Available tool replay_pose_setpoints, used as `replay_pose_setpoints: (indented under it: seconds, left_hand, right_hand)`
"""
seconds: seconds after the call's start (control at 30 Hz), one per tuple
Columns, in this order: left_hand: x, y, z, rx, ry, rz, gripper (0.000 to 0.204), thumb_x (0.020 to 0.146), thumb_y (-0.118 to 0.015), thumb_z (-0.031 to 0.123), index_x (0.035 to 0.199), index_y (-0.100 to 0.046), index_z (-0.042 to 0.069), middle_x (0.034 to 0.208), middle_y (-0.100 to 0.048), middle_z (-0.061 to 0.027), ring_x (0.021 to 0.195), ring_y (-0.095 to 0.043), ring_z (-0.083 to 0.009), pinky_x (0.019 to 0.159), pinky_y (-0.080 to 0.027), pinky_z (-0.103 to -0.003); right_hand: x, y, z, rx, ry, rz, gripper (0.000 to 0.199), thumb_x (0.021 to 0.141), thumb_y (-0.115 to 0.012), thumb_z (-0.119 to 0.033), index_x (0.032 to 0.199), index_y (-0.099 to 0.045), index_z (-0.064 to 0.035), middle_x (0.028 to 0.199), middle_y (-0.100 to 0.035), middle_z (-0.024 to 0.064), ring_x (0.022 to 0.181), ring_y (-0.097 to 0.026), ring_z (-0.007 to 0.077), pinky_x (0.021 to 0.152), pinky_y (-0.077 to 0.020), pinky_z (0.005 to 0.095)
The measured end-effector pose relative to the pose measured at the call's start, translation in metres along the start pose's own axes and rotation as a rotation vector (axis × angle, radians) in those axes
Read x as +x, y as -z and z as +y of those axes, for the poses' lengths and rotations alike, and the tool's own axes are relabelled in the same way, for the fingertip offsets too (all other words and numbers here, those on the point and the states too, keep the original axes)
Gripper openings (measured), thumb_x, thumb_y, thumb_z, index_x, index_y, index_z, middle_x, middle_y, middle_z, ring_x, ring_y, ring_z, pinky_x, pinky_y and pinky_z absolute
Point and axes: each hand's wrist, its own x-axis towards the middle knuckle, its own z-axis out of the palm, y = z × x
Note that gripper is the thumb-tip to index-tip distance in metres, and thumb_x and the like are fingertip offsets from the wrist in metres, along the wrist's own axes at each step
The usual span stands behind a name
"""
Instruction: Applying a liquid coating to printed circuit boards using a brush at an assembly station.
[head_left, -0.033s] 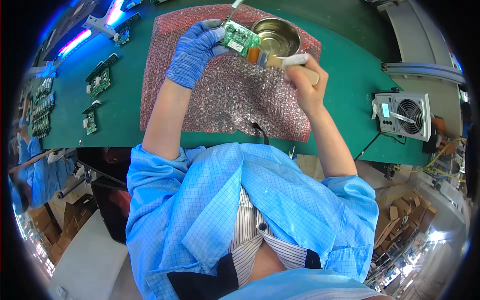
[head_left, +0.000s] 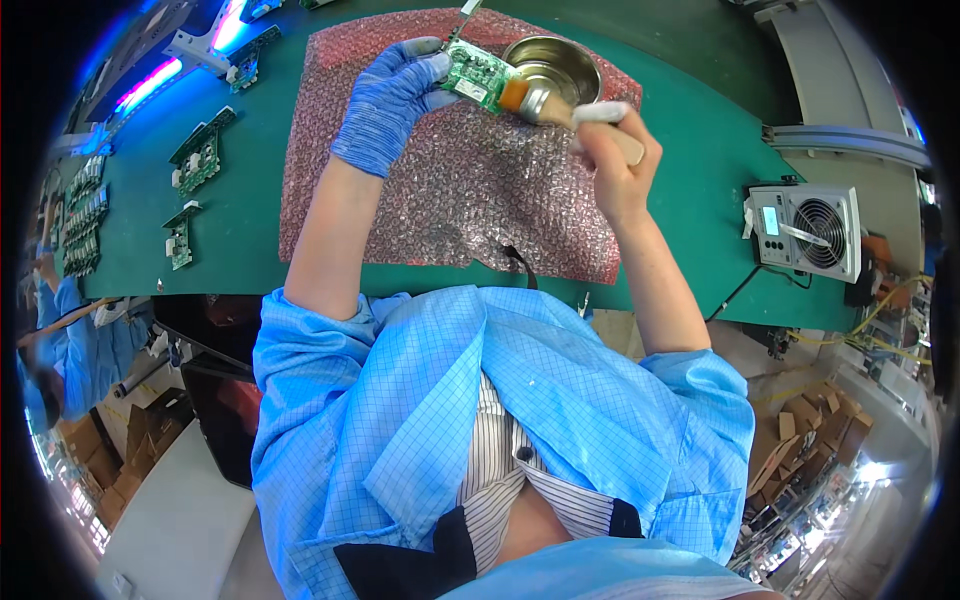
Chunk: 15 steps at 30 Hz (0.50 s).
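Note:
My left hand (head_left: 388, 105), in a blue knit glove, is closed on the left end of a green circuit board (head_left: 478, 76), held tilted above the bubble wrap. In my right hand (head_left: 620, 150) is a flat paintbrush (head_left: 552, 108) with a wooden handle and a metal ferrule; white covers show on the fingers. The orange-brown bristles are at the board's lower right corner; whether they touch it I cannot tell. Just behind the brush stands a round metal bowl (head_left: 565, 68), its front rim partly hidden by the brush.
Pink bubble wrap (head_left: 450, 210) lies on the green table (head_left: 700, 200). More circuit boards (head_left: 203, 150) lie at left, some in a stack (head_left: 85, 220). A white fan unit (head_left: 808, 232) with a cable stands at right. A lit lamp (head_left: 150, 85) is at upper left.
The brush has shifted slightly to the right and its bristles have turned up toward the board's edge. My right hand moved a little right with it; my left hand and the board stay put.

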Motion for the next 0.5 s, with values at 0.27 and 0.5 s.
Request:
replay_pose_setpoints:
  seconds: [0.27,0.5]
  left_hand:
    - [0.004,-0.001,-0.005,-0.012,-0.032,0.083,0.027,0.075,-0.059,0.010,0.100,-0.052,0.004,0.091,-0.057,-0.0083,0.081,-0.058,-0.0172,0.065,-0.053,-0.026]
    - [0.019,0.000,-0.008,-0.060,-0.029,0.130,0.025,0.074,-0.060,0.005,0.097,-0.051,0.002,0.087,-0.057,-0.0103,0.075,-0.059,-0.0181,0.062,-0.054,-0.026]
  right_hand:
    - [0.005,-0.016,0.001,0.045,-0.112,0.081,0.011,0.072,-0.051,-0.007,0.079,-0.056,-0.0009,0.058,-0.053,0.0026,0.047,-0.048,0.0057,0.040,-0.0340,0.0177]
    - [0.014,-0.017,0.009,0.077,-0.066,0.131,0.009,0.072,-0.050,-0.007,0.078,-0.055,-0.0010,0.058,-0.054,0.0030,0.046,-0.047,0.0059,0.039,-0.0341,0.0179]
